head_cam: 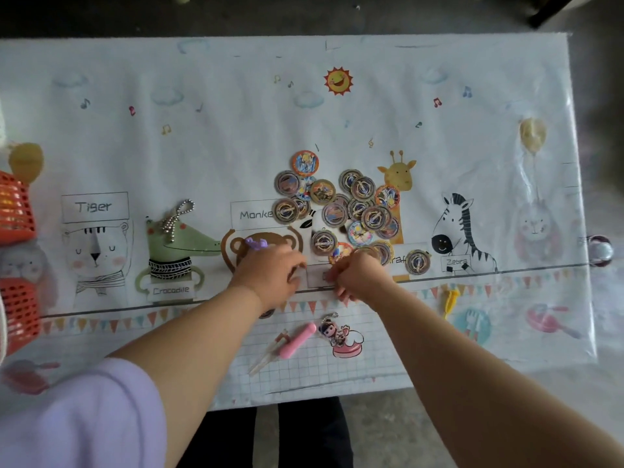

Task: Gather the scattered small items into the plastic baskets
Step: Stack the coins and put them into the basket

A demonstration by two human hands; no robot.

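Note:
A heap of round printed discs (351, 204) lies mid-table, over the giraffe and monkey prints. My right hand (361, 276) is at the heap's near edge, its fingers curled round a few discs whose gold rims show at the knuckles. Close to its left is my left hand (270, 271), fingers bent toward the right; what it holds is hidden. A small purple piece (256, 244) shows just behind its knuckles. Two orange plastic baskets (17, 211) (20, 309) stand at the table's far left edge, well away from both hands.
A silver ball chain (175, 217) lies on the crocodile print. Near the front edge are a pink-handled tool (290, 339) and a doll keychain charm (341, 336). A yellow piece (450, 300) sits to the right, and a shiny round object (599, 249) at the right edge.

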